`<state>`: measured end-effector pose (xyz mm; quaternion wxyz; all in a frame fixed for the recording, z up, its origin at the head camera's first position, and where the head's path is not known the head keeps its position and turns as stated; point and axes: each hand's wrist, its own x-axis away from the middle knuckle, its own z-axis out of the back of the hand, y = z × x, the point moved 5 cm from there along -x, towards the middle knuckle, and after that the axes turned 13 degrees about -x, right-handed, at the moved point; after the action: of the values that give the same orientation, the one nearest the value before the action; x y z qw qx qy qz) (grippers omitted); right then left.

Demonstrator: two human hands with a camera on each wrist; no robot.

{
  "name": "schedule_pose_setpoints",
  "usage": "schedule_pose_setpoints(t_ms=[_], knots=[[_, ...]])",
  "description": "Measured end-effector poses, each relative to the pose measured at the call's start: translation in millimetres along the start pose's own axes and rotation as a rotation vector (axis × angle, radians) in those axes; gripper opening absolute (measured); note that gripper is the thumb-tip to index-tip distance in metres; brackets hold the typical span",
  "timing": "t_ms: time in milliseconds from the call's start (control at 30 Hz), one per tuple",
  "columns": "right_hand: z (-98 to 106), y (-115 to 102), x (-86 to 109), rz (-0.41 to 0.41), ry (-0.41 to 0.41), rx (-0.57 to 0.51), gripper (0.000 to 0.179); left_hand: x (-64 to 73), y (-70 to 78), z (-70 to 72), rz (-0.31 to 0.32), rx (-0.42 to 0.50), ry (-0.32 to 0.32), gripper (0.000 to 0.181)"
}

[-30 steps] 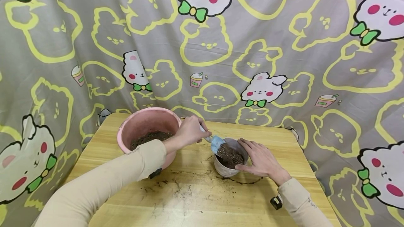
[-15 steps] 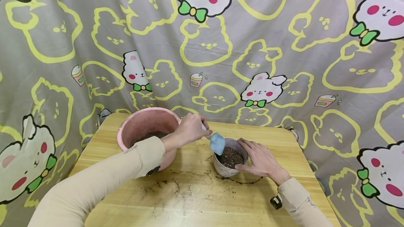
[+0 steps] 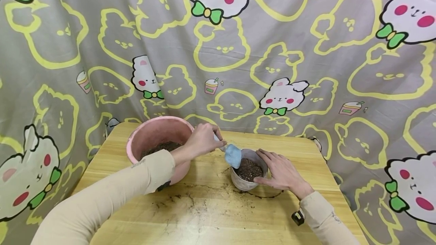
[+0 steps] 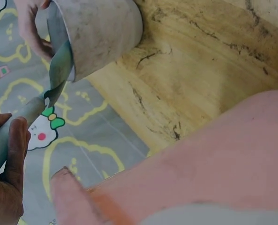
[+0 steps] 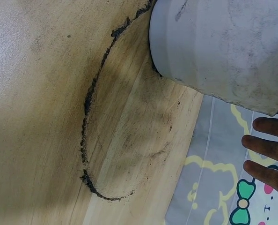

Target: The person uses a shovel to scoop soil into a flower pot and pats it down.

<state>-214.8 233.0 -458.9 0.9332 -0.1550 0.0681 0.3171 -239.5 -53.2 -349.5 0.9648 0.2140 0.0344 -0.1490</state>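
In the head view my left hand [image 3: 206, 139] grips the handle of a small trowel with a blue blade [image 3: 233, 156]. The blade tilts down at the left rim of a greyish-white flowerpot [image 3: 244, 184], and no heap of soil shows on it. Dark soil [image 3: 249, 170] lies inside the pot. My right hand [image 3: 281, 171] holds the pot at its right side, thumb on the near rim and fingers along the far rim. The left wrist view shows the trowel's handle [image 4: 24, 119] between my left fingers. Straight right fingers [image 5: 265, 147] appear beside the pot in the right wrist view.
A large pink tub [image 3: 163, 122] with soil [image 3: 163, 147] in it stands behind my left forearm. Crumbs of soil [image 3: 190, 205] are scattered over the wooden table [image 3: 211, 226], some in a curved line [image 5: 87, 103] near the pot. A patterned curtain [image 3: 235, 75] hangs behind.
The soil on the trowel blade has gone into the flowerpot. My left hand has turned the blade and drawn it slightly left. My right hand has stayed on the pot.
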Motion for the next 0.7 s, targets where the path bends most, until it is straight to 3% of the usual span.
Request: schedule_pose_setpoints(t_ms=[300, 433, 700], knots=[[-0.2, -0.7, 0.0, 0.004, 0.006, -0.008, 0.099, 4.2, -12.6, -7.4, 0.079, 0.173, -0.012, 0.020], [-1.0, 0.0, -0.3, 0.004, 0.008, -0.006, 0.099, 6.6, -17.3, -5.4, 0.122, 0.206, -0.016, 0.021], [0.4, -1.0, 0.5, 0.002, 0.006, -0.012, 0.098, 11.9, -29.1, 2.2, 0.183, 0.358, -0.030, 0.018]])
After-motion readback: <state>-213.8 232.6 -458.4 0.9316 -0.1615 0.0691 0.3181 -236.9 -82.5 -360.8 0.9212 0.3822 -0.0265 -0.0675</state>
